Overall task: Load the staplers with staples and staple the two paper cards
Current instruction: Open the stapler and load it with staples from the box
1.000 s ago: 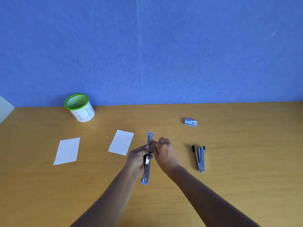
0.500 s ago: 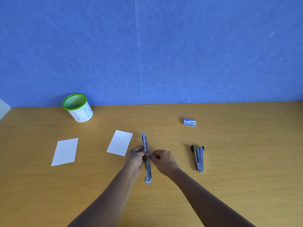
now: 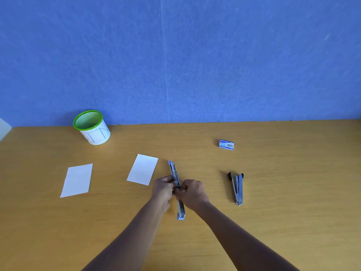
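Wooden desk (image 3: 293, 222), blue wall (image 3: 195, 55). My left hand (image 3: 163, 189) and right hand (image 3: 192, 193) both curl round the opened stapler (image 3: 173, 170) at desk centre, beside the nearer paper card (image 3: 142, 169). Risk: the spring pusher snaps back if my grip slips, jamming it; strip too small to see.

Both hands, L (image 3: 163, 189) & R (image 3: 192, 193), gripping opened stapler (image 3: 176, 189) mid-table (image 3: 273, 222).

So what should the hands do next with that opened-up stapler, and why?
Probably fold the stapler shut. It is opened out straight, with the left hand and the right hand both pinching its middle, and the staple box lies apart. Whether staples are already inside is too small to tell.
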Demonstrator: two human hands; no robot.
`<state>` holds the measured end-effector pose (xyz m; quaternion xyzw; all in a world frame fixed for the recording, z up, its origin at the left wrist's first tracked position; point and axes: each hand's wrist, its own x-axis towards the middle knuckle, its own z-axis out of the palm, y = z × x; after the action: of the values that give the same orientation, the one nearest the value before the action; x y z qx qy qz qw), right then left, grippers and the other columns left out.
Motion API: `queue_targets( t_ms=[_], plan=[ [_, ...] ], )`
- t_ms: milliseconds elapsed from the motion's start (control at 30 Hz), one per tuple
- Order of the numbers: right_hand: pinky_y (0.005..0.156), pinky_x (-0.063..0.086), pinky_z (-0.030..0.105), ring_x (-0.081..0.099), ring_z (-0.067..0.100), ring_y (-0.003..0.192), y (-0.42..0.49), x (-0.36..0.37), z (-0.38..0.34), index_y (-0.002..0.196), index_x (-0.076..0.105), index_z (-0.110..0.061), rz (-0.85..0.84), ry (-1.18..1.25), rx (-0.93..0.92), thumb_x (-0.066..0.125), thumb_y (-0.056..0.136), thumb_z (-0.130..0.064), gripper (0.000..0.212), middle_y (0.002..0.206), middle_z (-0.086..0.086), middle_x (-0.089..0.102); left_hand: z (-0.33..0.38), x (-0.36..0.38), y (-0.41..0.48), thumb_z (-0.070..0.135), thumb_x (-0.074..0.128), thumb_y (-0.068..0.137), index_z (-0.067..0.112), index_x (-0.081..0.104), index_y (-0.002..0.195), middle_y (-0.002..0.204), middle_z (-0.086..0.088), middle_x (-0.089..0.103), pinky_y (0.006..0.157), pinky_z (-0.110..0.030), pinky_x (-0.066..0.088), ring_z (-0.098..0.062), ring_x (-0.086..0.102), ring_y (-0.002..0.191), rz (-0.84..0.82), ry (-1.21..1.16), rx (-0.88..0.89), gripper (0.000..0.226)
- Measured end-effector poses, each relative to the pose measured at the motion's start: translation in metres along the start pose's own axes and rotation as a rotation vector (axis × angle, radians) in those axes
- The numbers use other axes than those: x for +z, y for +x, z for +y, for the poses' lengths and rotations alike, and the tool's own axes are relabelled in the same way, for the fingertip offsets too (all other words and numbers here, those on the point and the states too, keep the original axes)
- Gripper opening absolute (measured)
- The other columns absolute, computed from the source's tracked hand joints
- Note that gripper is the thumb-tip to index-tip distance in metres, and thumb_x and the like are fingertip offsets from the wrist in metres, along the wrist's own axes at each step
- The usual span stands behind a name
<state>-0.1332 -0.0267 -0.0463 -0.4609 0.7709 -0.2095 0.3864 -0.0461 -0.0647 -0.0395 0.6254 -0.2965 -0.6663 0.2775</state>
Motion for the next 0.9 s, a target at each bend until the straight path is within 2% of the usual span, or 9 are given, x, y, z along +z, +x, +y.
queue_targets(
  t_ms=[133, 267, 400, 500, 633, 700, 767, 833, 900],
  plan=[
    [0.060, 0.040, 0.027, 0.052, 0.021, 0.071, 0.001, 0.003, 0.001, 0.055, 0.038, -0.020, 0.008, -0.061, 0.014, 0.061, 0.080, -0.030, 0.035, 0.075, 0.005, 0.054, 0.000, -0.001, 0.002, -0.011, 0.050, 0.088, -0.003, 0.062, 0.114, 0.091, -0.013, 0.062, 0.055, -0.023, 0.051, -0.018, 0.055, 0.072, 0.001, 0.088, 0.001, 0.030],
    [0.060, 0.039, 0.026, 0.052, 0.020, 0.071, 0.003, 0.006, 0.002, 0.055, 0.038, -0.021, 0.006, -0.074, 0.028, 0.062, 0.080, -0.032, 0.037, 0.075, 0.004, 0.054, -0.002, -0.003, 0.005, -0.007, 0.052, 0.088, -0.002, 0.064, 0.114, 0.094, -0.013, 0.063, 0.076, -0.034, 0.049, -0.024, 0.055, 0.085, 0.033, 0.207, 0.058, 0.028],
    [0.061, 0.038, 0.025, 0.051, 0.020, 0.073, 0.005, 0.006, 0.002, 0.055, 0.036, -0.022, 0.004, -0.076, 0.048, 0.064, 0.081, -0.032, 0.039, 0.078, 0.003, 0.053, -0.002, -0.005, 0.004, -0.007, 0.052, 0.089, -0.002, 0.065, 0.112, 0.092, -0.013, 0.062, 0.074, -0.032, 0.049, -0.024, 0.055, 0.085, 0.045, 0.242, 0.105, 0.027],
    [0.058, 0.038, 0.023, 0.051, 0.019, 0.073, 0.006, 0.004, 0.003, 0.056, 0.039, -0.022, -0.027, -0.044, 0.073, 0.064, 0.081, -0.029, 0.037, 0.077, 0.003, 0.054, -0.001, -0.007, 0.004, -0.008, 0.051, 0.088, -0.004, 0.066, 0.109, 0.091, -0.015, 0.062, 0.085, -0.039, 0.051, -0.026, 0.055, 0.084, 0.041, 0.227, 0.102, 0.026],
    [0.044, 0.033, 0.017, 0.049, 0.011, 0.062, 0.005, -0.001, 0.004, 0.065, 0.050, -0.019, -0.081, 0.018, 0.109, 0.064, 0.083, -0.028, 0.025, 0.069, -0.006, 0.051, -0.001, -0.014, 0.003, -0.005, 0.054, 0.088, -0.003, 0.065, 0.108, 0.098, -0.016, 0.063, 0.080, -0.034, 0.052, -0.026, 0.058, 0.090, 0.045, 0.146, 0.084, 0.023],
    [0.047, 0.036, 0.018, 0.049, 0.014, 0.065, 0.005, -0.005, 0.002, 0.079, 0.061, -0.014, -0.095, 0.019, 0.106, 0.059, 0.086, -0.022, 0.011, 0.079, -0.001, 0.055, -0.001, -0.018, 0.003, 0.000, 0.056, 0.089, -0.002, 0.065, 0.105, 0.097, -0.016, 0.062, 0.076, -0.031, 0.052, -0.023, 0.058, 0.085, 0.077, 0.147, 0.091, 0.019],
    [0.050, 0.039, 0.019, 0.051, 0.016, 0.072, 0.004, -0.010, 0.000, 0.092, 0.066, -0.007, -0.095, 0.003, 0.096, 0.051, 0.087, -0.014, 0.017, 0.092, 0.007, 0.061, 0.001, -0.023, 0.005, 0.000, 0.055, 0.089, -0.002, 0.064, 0.098, 0.092, -0.016, 0.060, 0.067, -0.025, 0.050, -0.018, 0.056, 0.071, 0.102, 0.160, 0.103, 0.013],
    [0.053, 0.042, 0.019, 0.053, 0.016, 0.075, 0.004, -0.014, -0.004, 0.095, 0.066, -0.004, -0.101, -0.013, 0.086, 0.049, 0.085, -0.011, 0.020, 0.099, 0.010, 0.064, 0.004, -0.032, 0.007, 0.000, 0.052, 0.090, 0.000, 0.063, 0.092, 0.087, -0.015, 0.061, 0.061, -0.022, 0.047, -0.015, 0.054, 0.063, 0.115, 0.197, 0.138, 0.011],
    [0.055, 0.042, 0.019, 0.053, 0.016, 0.075, 0.004, -0.018, -0.009, 0.095, 0.066, -0.003, -0.109, -0.030, 0.072, 0.051, 0.084, -0.008, 0.019, 0.097, 0.010, 0.063, 0.008, -0.043, 0.009, 0.002, 0.051, 0.090, 0.002, 0.063, 0.090, 0.084, -0.012, 0.062, 0.057, -0.022, 0.045, -0.014, 0.054, 0.060, 0.132, 0.234, 0.195, 0.012]
  ],
)
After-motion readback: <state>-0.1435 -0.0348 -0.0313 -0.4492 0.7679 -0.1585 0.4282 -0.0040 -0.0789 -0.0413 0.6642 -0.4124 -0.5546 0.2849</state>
